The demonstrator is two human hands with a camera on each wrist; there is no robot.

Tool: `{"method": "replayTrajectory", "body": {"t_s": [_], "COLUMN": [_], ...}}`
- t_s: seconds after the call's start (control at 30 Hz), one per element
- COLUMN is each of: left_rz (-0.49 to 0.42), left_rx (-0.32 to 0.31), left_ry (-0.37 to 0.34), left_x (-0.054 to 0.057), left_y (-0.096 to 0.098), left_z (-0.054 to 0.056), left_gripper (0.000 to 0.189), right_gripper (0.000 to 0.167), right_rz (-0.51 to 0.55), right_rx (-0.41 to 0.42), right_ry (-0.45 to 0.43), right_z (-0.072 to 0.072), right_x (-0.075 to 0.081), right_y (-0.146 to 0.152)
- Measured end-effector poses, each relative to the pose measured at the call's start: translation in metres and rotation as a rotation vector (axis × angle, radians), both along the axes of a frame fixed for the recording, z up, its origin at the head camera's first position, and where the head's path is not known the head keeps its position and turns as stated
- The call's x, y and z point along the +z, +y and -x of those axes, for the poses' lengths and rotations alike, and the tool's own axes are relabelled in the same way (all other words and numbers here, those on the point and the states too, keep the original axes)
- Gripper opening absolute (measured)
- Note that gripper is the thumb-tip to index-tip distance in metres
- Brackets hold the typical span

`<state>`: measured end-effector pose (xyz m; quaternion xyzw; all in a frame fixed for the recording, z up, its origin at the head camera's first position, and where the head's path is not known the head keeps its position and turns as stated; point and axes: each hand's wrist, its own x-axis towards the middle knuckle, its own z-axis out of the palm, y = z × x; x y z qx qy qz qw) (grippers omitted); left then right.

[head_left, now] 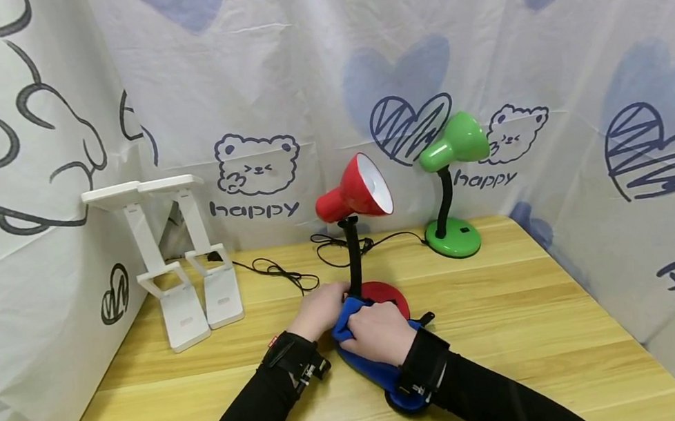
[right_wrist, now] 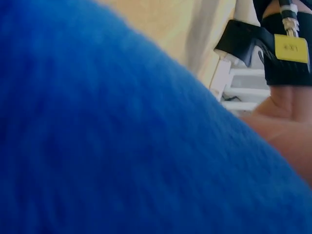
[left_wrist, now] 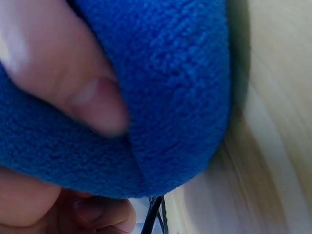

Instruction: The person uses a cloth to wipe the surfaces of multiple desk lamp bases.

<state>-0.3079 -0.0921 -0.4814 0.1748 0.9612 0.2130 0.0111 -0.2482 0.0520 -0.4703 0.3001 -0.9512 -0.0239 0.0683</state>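
A red desk lamp (head_left: pixel 366 190) stands upright near the middle of the table, its black neck (head_left: pixel 353 257) rising from a round red base (head_left: pixel 387 295). My left hand (head_left: pixel 319 308) grips it low down, at the foot of the neck. In my right hand (head_left: pixel 381 330) is a bunched blue fleecy cloth (head_left: pixel 343 324), held against the front of the base and covering part of it. The cloth (left_wrist: pixel 180 87) fills much of the left wrist view, with a thumb (left_wrist: pixel 97 100) pressing into its fold. Blue fabric (right_wrist: pixel 122 136) also fills most of the right wrist view.
A green desk lamp (head_left: pixel 455 239) stands at the back right. Two white folding stands (head_left: pixel 186 318) are side by side at the back left. Black cords (head_left: pixel 278 269) lie along the rear of the table (head_left: pixel 516 350), before a printed white curtain (head_left: pixel 321 66).
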Motion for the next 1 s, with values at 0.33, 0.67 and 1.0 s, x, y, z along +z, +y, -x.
{"method": "replayTrajectory", "body": {"t_s": [0.33,0.67,1.0], "left_rz": [0.005,0.01,-0.04], "left_rx": [-0.009,-0.002,-0.003], "left_ry": [0.004,0.018,-0.009], "left_x": [-0.002,-0.002,-0.003], "left_y": [0.001,0.003,0.003], "left_z": [-0.001,0.001,0.002], "left_gripper": [0.011,0.021,0.031], "right_gripper": [0.048,0.039,0.04], "right_rz": [0.037,0.105,0.111], "right_rx": [0.06,0.037,-0.146], "right_ry": [-0.164,-0.431,-0.349], "right_z": [-0.005,-0.001,0.028], "right_x": [0.006,0.019,0.017], "right_y": [0.02,0.079,0.127]}}
